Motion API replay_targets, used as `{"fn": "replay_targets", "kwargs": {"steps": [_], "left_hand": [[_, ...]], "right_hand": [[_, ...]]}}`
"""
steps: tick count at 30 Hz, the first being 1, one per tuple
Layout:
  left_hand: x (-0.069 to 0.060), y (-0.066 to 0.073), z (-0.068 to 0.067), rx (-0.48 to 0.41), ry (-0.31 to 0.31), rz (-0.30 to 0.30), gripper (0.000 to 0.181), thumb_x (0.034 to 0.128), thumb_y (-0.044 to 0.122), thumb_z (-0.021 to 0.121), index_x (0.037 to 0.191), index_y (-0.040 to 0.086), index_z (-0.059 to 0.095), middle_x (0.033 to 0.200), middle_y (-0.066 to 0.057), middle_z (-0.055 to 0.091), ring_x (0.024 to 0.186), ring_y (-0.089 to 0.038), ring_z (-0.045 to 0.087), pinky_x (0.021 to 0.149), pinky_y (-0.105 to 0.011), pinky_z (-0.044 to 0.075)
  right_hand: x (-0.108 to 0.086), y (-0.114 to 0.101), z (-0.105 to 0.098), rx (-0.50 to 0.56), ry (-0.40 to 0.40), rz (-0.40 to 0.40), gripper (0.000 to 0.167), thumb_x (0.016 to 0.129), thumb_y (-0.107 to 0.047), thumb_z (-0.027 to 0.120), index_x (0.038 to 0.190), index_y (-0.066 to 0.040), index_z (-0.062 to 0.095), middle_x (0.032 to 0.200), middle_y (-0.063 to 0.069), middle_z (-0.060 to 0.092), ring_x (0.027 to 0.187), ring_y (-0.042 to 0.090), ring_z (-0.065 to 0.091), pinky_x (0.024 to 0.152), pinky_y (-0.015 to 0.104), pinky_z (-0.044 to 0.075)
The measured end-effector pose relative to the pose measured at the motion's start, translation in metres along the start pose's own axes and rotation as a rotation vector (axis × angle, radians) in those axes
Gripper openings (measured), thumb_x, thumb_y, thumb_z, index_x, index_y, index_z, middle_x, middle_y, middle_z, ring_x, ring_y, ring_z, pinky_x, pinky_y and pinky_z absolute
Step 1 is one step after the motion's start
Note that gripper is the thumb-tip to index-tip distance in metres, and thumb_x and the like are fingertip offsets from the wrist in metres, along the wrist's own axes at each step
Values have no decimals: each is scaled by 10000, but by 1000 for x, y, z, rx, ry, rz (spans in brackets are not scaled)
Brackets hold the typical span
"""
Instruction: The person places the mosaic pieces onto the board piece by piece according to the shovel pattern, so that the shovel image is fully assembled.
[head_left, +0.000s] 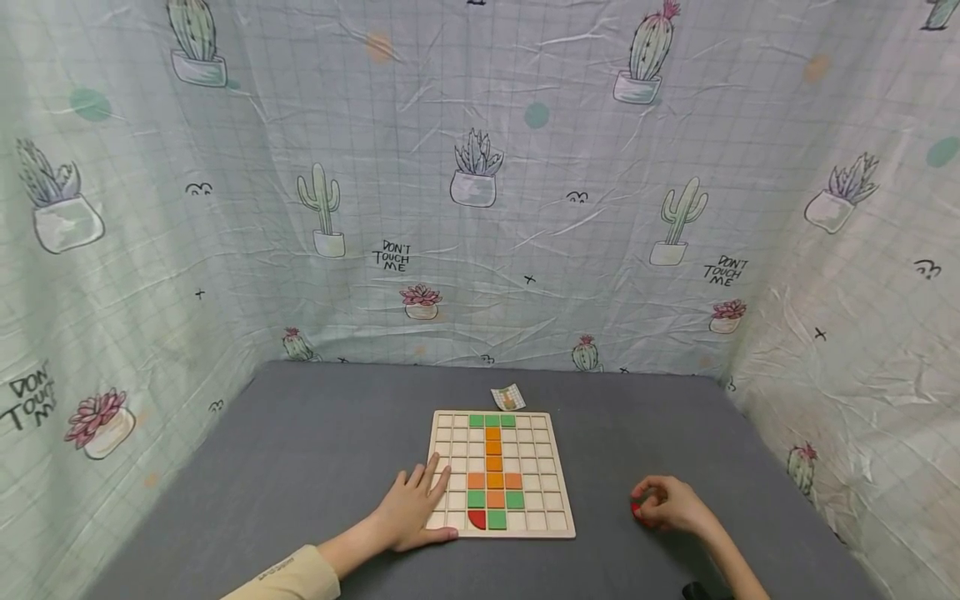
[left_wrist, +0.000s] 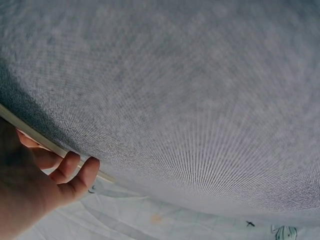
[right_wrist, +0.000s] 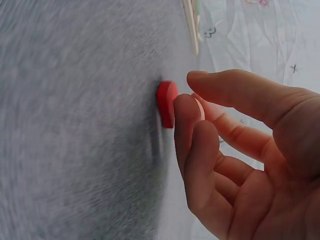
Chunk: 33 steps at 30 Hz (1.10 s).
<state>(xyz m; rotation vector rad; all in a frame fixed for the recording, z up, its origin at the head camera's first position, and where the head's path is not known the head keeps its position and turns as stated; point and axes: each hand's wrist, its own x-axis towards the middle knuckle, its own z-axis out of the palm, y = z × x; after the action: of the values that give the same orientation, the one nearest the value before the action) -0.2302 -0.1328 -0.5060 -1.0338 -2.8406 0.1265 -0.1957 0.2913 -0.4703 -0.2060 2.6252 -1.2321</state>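
A square wooden grid board (head_left: 533, 498) lies on the table with green, orange and red tiles in its middle columns. My left hand (head_left: 414, 508) rests spread on the board's left side, its thumb at the near left corner; in the left wrist view its fingers (left_wrist: 67, 167) lie at the board's edge. To the right of the board, my right hand (head_left: 670, 504) is low over the table at a small red piece (right_wrist: 166, 104). The right fingers are bent close to the piece, and the thumb is apart from it. Fingers partly hide the piece in both views.
A small printed paper card (head_left: 508, 397) lies just behind the board. A red quarter-round tile (head_left: 477, 519) sits in the board's front row, beside a green tile (head_left: 497, 520). Cactus-patterned cloth (head_left: 480, 275) hangs around the grey table (head_left: 330, 442).
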Motion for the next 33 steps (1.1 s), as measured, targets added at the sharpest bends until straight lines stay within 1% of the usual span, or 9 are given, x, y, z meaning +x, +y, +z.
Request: {"fn": "replay_targets", "kwargs": {"steps": [6,11,16,21,25,29,31,33], "left_hand": [[0,1,1,3,2,1,905,785,738,293,1392,68,305,1421,-225,292,1187,-355,427,854,-495,368],[-1,1,-2,4,9,5,897,787,731,309,1388,64,314,1416,-229,300,1181,-351,434,849,-492,373],[-1,1,-2,9,10,5,901,785,733,308,1387,63,316,1415,-227,302,1178,-350,436,847,-489,372],[0,1,-1,3,-2,2,907,784,736,301,1390,62,308,1419,-223,296,1180,-346,429,850,-490,367],[-1,1,-2,8,9,6,903,786,733,308,1385,57,318,1414,-227,304,1170,-345,438,840,-488,371],[-1,1,-2,21,32,13,896,787,726,321,1374,48,337,1401,-231,325,1153,-344,454,825,-485,378],[-2,1,-3,24,37,16,897,787,727,317,1371,46,342,1398,-232,329,1150,-343,456,823,-486,379],[-2,1,-3,21,35,15,900,786,729,318,1371,46,341,1398,-233,328,1152,-344,456,826,-489,378]], "right_hand": [[0,5,-1,-44,17,17,252,698,-83,708,910,-1,602,633,24,598,512,115,528,456,275,435],[1,4,-1,-53,9,26,217,699,-88,708,881,-15,615,625,16,595,516,121,533,454,277,436],[5,5,-1,-48,-26,18,193,698,-72,699,871,-18,632,574,-22,556,491,98,501,436,266,410],[9,7,-3,-17,-101,-7,192,712,-22,652,902,-1,638,512,-63,454,445,45,395,414,208,337],[12,7,-6,-7,-155,-15,227,709,21,594,930,3,643,504,-68,419,419,30,322,413,188,292],[13,6,-7,-16,-170,-32,257,697,39,562,934,-1,650,496,-83,398,404,20,276,408,175,265],[12,7,-8,-8,-169,-49,248,714,29,573,953,13,638,498,-87,392,406,15,275,407,169,266],[12,8,-8,7,-161,-48,260,731,-2,603,989,27,612,507,-91,393,411,9,290,406,165,275]]}}
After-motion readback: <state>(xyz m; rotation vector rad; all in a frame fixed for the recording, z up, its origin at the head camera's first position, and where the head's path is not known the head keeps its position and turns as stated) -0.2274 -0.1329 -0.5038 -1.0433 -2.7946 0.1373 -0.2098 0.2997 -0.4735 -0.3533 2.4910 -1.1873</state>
